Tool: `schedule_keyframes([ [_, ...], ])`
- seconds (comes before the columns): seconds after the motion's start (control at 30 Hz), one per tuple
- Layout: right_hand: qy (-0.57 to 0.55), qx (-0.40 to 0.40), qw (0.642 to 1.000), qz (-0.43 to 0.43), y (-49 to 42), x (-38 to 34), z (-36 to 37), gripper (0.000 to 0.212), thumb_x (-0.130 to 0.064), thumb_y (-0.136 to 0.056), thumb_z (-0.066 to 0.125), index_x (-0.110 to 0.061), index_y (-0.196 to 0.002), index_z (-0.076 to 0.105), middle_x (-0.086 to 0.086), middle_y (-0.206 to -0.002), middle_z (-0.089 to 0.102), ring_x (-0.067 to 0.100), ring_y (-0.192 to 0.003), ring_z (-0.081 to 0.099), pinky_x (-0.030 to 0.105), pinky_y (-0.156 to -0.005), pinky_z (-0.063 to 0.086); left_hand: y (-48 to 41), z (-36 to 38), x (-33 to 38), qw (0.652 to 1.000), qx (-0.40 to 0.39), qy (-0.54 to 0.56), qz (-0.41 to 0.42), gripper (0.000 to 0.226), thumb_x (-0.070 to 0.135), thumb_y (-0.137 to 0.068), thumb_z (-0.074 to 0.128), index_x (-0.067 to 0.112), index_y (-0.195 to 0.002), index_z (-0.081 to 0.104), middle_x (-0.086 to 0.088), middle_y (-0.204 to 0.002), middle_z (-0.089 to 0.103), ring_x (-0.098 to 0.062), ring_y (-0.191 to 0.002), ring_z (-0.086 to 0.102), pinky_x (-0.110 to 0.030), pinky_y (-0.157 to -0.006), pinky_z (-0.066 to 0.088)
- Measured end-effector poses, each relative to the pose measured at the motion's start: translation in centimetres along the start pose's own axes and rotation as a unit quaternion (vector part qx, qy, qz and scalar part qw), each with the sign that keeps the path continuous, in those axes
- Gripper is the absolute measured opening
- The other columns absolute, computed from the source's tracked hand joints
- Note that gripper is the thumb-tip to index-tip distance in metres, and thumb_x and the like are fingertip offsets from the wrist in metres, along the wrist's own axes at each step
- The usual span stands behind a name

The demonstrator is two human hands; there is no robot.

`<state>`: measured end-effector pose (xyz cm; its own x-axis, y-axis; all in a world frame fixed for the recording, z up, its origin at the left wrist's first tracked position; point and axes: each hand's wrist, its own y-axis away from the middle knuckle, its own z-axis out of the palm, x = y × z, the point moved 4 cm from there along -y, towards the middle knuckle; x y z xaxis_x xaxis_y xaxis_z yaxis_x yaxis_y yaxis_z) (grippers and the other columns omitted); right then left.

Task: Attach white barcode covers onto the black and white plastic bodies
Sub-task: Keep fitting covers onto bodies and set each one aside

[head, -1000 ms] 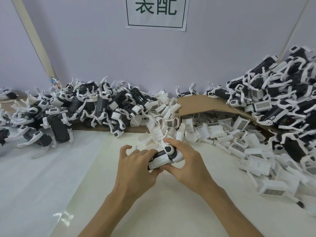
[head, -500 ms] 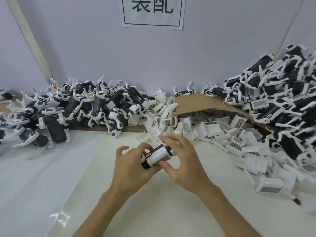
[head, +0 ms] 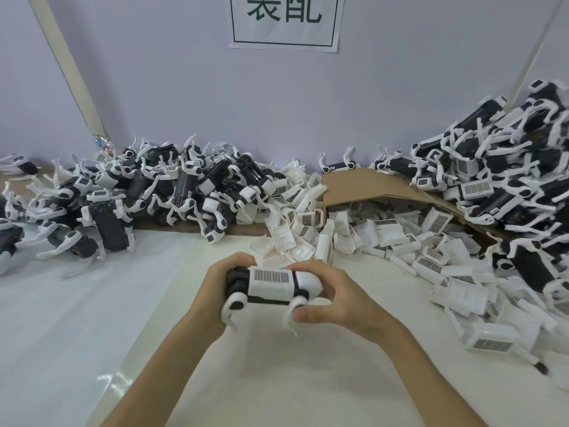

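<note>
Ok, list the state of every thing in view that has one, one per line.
held body, lying level between both hands, legs hanging down.
barcode cover, seated on the held body, barcode facing up.
left hand, grips the body's black end.
right hand, grips the body's white end.
loose covers, spilled in a heap from under the cardboard.
cardboard, bowed over the covers, bodies heaped on its right side.

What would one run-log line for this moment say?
left hand: grips plastic body | right hand: grips same body | barcode cover: on body, barcode up | loose covers: heaped beyond hands
</note>
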<state>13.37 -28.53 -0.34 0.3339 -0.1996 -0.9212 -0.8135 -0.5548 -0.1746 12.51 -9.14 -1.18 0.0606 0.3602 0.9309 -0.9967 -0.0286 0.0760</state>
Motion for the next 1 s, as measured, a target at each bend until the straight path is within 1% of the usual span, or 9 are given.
schedule_keyframes([
  [0.13,-0.035,0.024,0.999,-0.007,-0.2,0.4,0.3,0.052,-0.019,-0.073,0.083,-0.016,-0.121,0.063,-0.009,-0.104,0.069,0.015,-0.102,0.067,0.035,-0.091,0.055,-0.2,-0.3,-1.3,0.988,0.075,0.089,-0.104,0.012,0.013,-0.073,0.063,0.008,-0.063,0.069,-0.011,-0.062,0.063,-0.022,-0.055,0.060,-0.035,-0.065,0.054],
  [0.23,-0.074,0.078,0.994,-0.032,-0.1,0.3,-0.1,0.036,-0.026,-0.075,0.079,-0.014,-0.106,0.065,-0.009,-0.091,0.068,0.010,-0.089,0.065,0.024,-0.081,0.051,-0.6,-0.3,-1.4,0.993,0.090,0.048,-0.066,0.030,0.034,-0.096,0.057,0.008,-0.083,0.065,-0.009,-0.063,0.063,-0.018,-0.048,0.056,-0.034,-0.063,0.053],
  [0.33,-0.103,0.122,0.986,-0.043,0.0,0.5,-0.7,0.038,-0.033,-0.068,0.077,-0.014,-0.099,0.065,-0.011,-0.083,0.065,0.011,-0.083,0.062,0.026,-0.078,0.052,-0.4,0.2,-0.5,0.997,0.021,-0.078,0.009,0.049,0.057,-0.089,0.059,0.011,-0.101,0.070,-0.011,-0.084,0.066,-0.020,-0.062,0.059,-0.027,-0.066,0.051],
  [0.43,-0.124,0.130,0.983,-0.038,-0.1,0.6,-1.0,0.043,-0.035,-0.065,0.074,-0.011,-0.099,0.065,-0.007,-0.082,0.064,0.013,-0.081,0.062,0.030,-0.075,0.055,0.0,0.7,0.0,0.990,-0.017,-0.136,0.045,0.059,0.065,-0.085,0.061,0.013,-0.112,0.069,-0.018,-0.107,0.067,-0.023,-0.075,0.063,-0.039,-0.083,0.046],
  [0.53,-0.150,0.104,0.983,0.002,-0.2,0.8,-0.8,0.043,-0.028,-0.075,0.072,-0.002,-0.108,0.060,0.004,-0.090,0.065,0.023,-0.089,0.064,0.035,-0.076,0.056,0.3,1.3,0.1,0.983,-0.037,-0.170,0.067,0.056,0.063,-0.086,0.055,0.017,-0.116,0.067,-0.012,-0.114,0.069,-0.022,-0.080,0.068,-0.044,-0.092,0.049],
  [0.63,-0.128,0.089,0.988,0.017,0.0,0.8,-1.0,0.041,-0.026,-0.079,0.073,-0.011,-0.115,0.063,-0.004,-0.098,0.067,0.018,-0.097,0.065,0.032,-0.080,0.057,-0.1,1.0,0.0,0.976,-0.005,-0.202,0.084,0.050,0.061,-0.088,0.060,0.015,-0.106,0.067,-0.008,-0.105,0.074,-0.028,-0.075,0.071,-0.043,-0.083,0.045],
  [0.77,-0.088,0.108,0.990,-0.010,0.1,0.5,-1.7,0.055,-0.014,-0.076,0.080,-0.025,-0.127,0.063,-0.014,-0.115,0.068,0.014,-0.110,0.065,0.029,-0.085,0.056,-0.8,0.1,-0.9,0.981,0.036,-0.183,0.044,0.062,0.063,-0.085,0.050,0.009,-0.106,0.071,-0.014,-0.088,0.077,-0.034,-0.073,0.072,-0.048,-0.089,0.047],
  [0.9,0.047,0.136,0.989,-0.028,0.0,0.8,-1.8,0.045,-0.018,-0.076,0.085,-0.029,-0.117,0.071,-0.016,-0.104,0.071,0.009,-0.098,0.068,0.022,-0.080,0.055,-1.4,0.6,-1.4,0.985,0.033,-0.171,-0.018,0.062,0.060,-0.096,0.038,0.007,-0.096,0.070,-0.019,-0.078,0.075,-0.027,-0.057,0.069,-0.038,-0.072,0.045],
  [1.0,-0.032,0.164,0.986,-0.022,0.2,0.4,-2.7,0.025,-0.030,-0.079,0.078,-0.023,-0.102,0.073,-0.004,-0.092,0.071,0.022,-0.082,0.071,0.032,-0.064,0.059,-1.5,0.5,-0.8,0.991,0.034,-0.127,0.016,0.056,0.048,-0.105,0.027,0.009,-0.092,0.065,-0.021,-0.070,0.072,-0.026,-0.045,0.062,-0.037,-0.064,0.039],
])
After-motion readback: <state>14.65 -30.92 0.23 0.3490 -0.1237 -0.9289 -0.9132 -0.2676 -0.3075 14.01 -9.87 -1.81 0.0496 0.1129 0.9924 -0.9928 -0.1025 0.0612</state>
